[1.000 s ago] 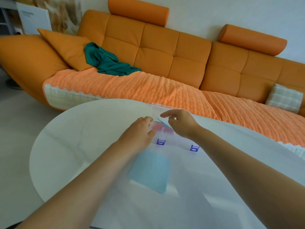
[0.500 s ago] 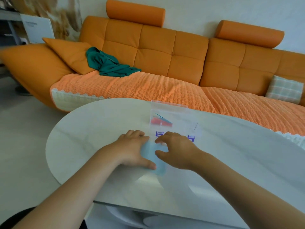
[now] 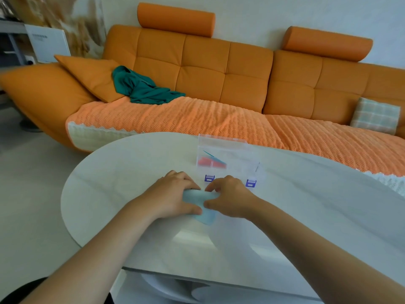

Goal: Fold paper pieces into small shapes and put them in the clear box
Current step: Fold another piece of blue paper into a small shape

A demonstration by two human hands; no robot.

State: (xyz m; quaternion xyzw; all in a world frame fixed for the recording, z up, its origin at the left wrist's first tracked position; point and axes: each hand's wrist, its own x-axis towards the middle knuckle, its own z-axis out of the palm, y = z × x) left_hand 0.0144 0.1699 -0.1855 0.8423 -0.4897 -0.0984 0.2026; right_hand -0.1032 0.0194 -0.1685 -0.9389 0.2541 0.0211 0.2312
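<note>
Hands first, from the head camera, the only view on offer. Both meet at mid-table over a light blue paper [image 3: 205, 215]. The left hand [image 3: 175, 194] has its fingers curled over the sheet's far edge and its thumb laid along the near part. That looks like a hold to stop the sheet sliding on the smooth white table [image 3: 122, 172]. The right hand [image 3: 232, 199] comes in from the other side, thumb low, fingertips above, pinching the same sheet. So both hands are closed on the paper, neither one spread wide.

Between them the paper's far portion rolls up and over towards the person, while its near corner lies flat on the tabletop. My read: a fold is being brought across, the crease not yet pressed down.

Just beyond the knuckles sits the clear box [image 3: 228, 150], touching neither hand. Its two blue latches [image 3: 209, 178] face the person and its lid appears to stand up at the back. That makes sense: an open box within easy reach means a short drop-off once the shape is done. In its left part lie red and teal folded pieces [image 3: 210, 162], so some of the work seems banked already. How the box is divided inside I cannot tell.

Behind the table runs an orange sofa [image 3: 219, 69] with a green cloth [image 3: 144, 89] heaped on it and a checked cushion [image 3: 375, 115] at the far end.
</note>
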